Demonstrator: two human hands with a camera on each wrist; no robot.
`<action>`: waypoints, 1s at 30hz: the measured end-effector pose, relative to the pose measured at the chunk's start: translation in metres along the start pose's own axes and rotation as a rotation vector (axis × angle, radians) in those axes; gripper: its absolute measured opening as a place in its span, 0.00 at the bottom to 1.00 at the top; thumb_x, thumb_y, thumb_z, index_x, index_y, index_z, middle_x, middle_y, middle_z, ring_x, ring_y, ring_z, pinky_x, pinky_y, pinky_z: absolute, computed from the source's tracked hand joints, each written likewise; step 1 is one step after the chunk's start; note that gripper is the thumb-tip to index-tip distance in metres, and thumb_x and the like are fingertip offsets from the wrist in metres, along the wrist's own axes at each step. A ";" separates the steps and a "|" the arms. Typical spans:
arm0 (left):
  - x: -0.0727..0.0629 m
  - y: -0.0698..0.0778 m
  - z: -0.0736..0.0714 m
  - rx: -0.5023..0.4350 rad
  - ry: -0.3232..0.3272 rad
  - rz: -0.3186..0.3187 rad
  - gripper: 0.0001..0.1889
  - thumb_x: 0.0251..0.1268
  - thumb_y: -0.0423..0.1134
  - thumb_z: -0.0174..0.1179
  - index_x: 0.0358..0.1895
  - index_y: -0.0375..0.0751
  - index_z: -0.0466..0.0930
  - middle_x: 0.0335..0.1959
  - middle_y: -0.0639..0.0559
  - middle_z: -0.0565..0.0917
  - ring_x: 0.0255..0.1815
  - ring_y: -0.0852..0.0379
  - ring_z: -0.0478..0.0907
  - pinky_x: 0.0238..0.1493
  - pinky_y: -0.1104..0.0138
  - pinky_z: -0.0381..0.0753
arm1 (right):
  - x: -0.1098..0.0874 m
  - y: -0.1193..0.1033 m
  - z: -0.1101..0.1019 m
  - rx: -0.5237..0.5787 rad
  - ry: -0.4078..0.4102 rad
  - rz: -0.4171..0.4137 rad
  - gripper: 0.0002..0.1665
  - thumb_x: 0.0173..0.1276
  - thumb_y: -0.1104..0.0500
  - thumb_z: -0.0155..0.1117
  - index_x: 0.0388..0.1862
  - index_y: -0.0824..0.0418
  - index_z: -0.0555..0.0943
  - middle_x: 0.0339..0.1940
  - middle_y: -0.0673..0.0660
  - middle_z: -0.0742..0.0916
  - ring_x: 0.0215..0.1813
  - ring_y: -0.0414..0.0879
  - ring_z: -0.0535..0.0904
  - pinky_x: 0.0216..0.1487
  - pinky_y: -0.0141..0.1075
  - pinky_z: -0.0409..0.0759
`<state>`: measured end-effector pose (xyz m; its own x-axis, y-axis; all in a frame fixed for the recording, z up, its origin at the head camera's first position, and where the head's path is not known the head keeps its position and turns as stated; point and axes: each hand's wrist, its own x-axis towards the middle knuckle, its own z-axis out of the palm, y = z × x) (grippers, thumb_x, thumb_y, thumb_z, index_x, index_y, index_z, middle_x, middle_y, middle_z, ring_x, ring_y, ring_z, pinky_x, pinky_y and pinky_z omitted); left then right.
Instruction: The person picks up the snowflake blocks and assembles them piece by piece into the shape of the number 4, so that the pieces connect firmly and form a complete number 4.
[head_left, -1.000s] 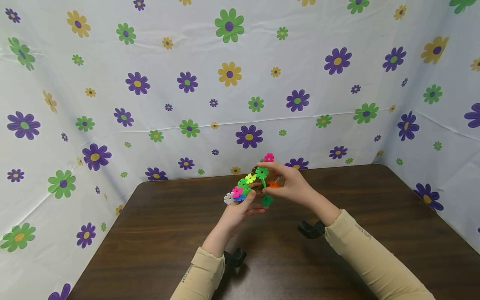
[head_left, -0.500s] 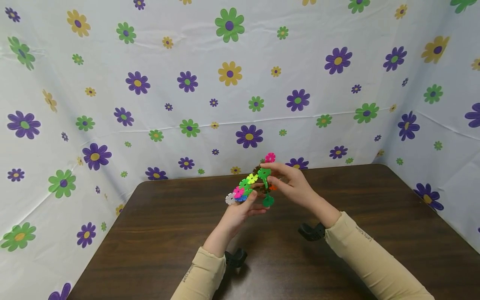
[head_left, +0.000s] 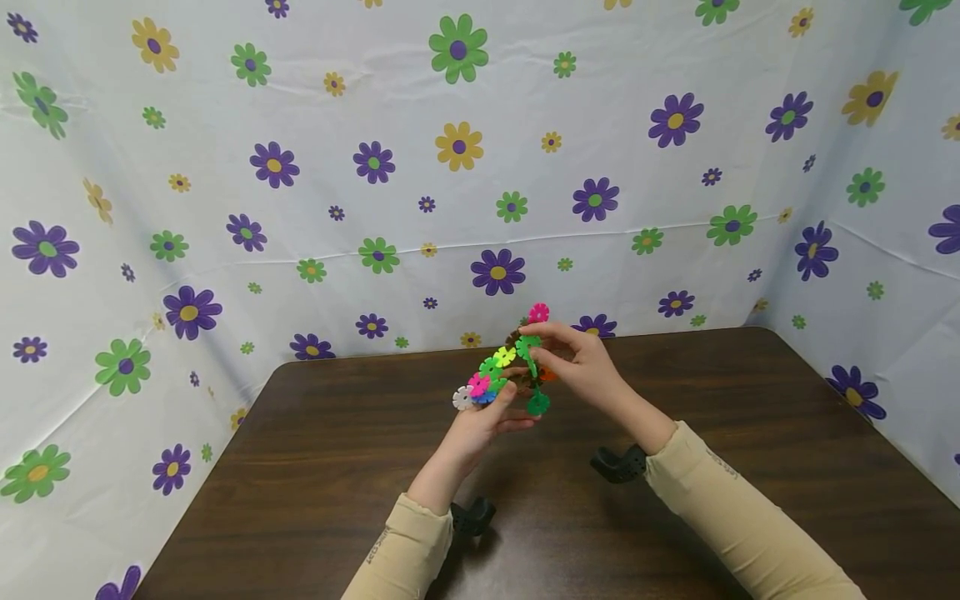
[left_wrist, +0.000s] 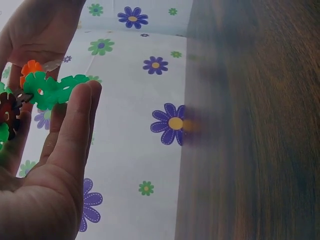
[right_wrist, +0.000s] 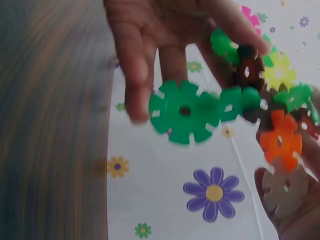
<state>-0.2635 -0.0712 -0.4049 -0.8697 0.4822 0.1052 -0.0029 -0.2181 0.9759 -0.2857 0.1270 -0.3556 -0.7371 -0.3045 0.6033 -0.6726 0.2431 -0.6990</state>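
Note:
A cluster of interlocking notched plastic discs (head_left: pixel 491 367) in several bright colours is held above the table in the head view. My left hand (head_left: pixel 480 425) supports it from below, thumb over the near side and fingers underneath. A dark green disc (right_wrist: pixel 185 111) sits by the left fingertips in the right wrist view. My right hand (head_left: pixel 585 367) pinches a green disc (head_left: pixel 528 347) on the upper right of the cluster between thumb and fingers. An orange disc (right_wrist: pixel 281 140) and a clear disc (right_wrist: pixel 285 189) lie near the right hand. The hands partly hide the cluster's middle.
Below the hands is a dark wood-grain table (head_left: pixel 337 475). A white sheet (head_left: pixel 405 208) printed with flowers hangs behind it and along the sides. Black wrist mounts (head_left: pixel 621 464) project under both forearms.
My right thumb has moved up along the green discs, from their lower part to the top one. The cluster has shifted slightly right; the left hand keeps holding it.

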 end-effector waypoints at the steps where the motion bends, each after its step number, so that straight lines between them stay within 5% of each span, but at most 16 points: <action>1: 0.000 0.000 0.000 0.002 0.000 -0.003 0.26 0.75 0.51 0.50 0.66 0.39 0.66 0.57 0.39 0.75 0.53 0.33 0.78 0.52 0.55 0.79 | -0.001 0.000 -0.001 -0.004 -0.016 0.002 0.22 0.64 0.71 0.65 0.58 0.64 0.78 0.45 0.60 0.86 0.39 0.50 0.83 0.35 0.35 0.80; 7: 0.000 0.001 0.001 0.010 -0.002 -0.022 0.26 0.75 0.52 0.49 0.67 0.40 0.67 0.58 0.41 0.76 0.52 0.36 0.79 0.52 0.55 0.79 | -0.004 0.004 -0.009 -0.020 -0.128 -0.017 0.36 0.56 0.68 0.74 0.64 0.56 0.74 0.43 0.52 0.84 0.41 0.49 0.82 0.30 0.37 0.81; 12: 0.000 -0.001 0.000 0.018 0.004 -0.040 0.27 0.74 0.54 0.49 0.67 0.39 0.67 0.58 0.42 0.77 0.51 0.40 0.81 0.54 0.55 0.78 | -0.005 0.008 -0.012 -0.004 -0.168 -0.065 0.38 0.56 0.67 0.75 0.66 0.55 0.72 0.42 0.53 0.84 0.42 0.47 0.82 0.30 0.39 0.82; 21: 0.000 -0.003 0.000 0.002 0.014 -0.035 0.29 0.71 0.55 0.52 0.67 0.40 0.67 0.59 0.42 0.77 0.50 0.39 0.81 0.53 0.53 0.78 | -0.007 0.014 -0.007 -0.038 -0.139 -0.074 0.38 0.53 0.73 0.74 0.63 0.59 0.73 0.39 0.56 0.85 0.37 0.49 0.84 0.28 0.37 0.81; 30: 0.000 -0.003 0.000 -0.004 0.016 -0.037 0.29 0.71 0.56 0.52 0.66 0.39 0.68 0.58 0.40 0.77 0.49 0.39 0.82 0.52 0.55 0.79 | -0.006 -0.019 -0.007 -0.055 -0.106 -0.155 0.33 0.51 0.77 0.72 0.57 0.68 0.73 0.34 0.64 0.85 0.33 0.54 0.84 0.28 0.37 0.82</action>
<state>-0.2635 -0.0701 -0.4082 -0.8769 0.4761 0.0662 -0.0370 -0.2041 0.9782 -0.2694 0.1305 -0.3432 -0.6151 -0.4372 0.6562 -0.7823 0.2344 -0.5772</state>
